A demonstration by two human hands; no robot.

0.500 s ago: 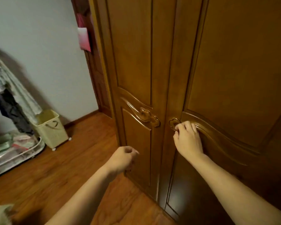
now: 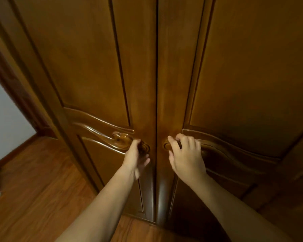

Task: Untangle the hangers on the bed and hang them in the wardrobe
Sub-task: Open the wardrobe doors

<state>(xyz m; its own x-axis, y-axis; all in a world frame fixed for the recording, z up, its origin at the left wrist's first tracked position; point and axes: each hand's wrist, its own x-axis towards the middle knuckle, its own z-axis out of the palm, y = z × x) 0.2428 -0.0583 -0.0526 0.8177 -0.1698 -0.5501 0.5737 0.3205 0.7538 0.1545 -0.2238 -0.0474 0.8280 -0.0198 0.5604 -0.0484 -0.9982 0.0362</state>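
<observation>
The tall brown wooden wardrobe (image 2: 164, 67) filled nearly the whole view, its two carved panelled doors shut and meeting at a dark vertical seam down the middle. The left hand (image 2: 136, 158) was raised to the carved wooden handle of the left door (image 2: 128, 142), close beside the seam; its fingertips lay against the handle's rounded end, but the picture was blurred there and I could not tell whether the fingers had closed round it. The right hand (image 2: 186, 157) was on the matching carved wooden handle of the right door (image 2: 171, 145), just across the seam, with its fingers curled over the top of the handle and the thumb set against the inner end, so that it gripped it. Both forearms reached up from the bottom edge of the view. The reddish-brown wooden plank floor (image 2: 38, 186) ran along the foot of the wardrobe on the left, up to a pale wall (image 2: 5, 116) with a dark skirting. No hangers or bed could be seen.
</observation>
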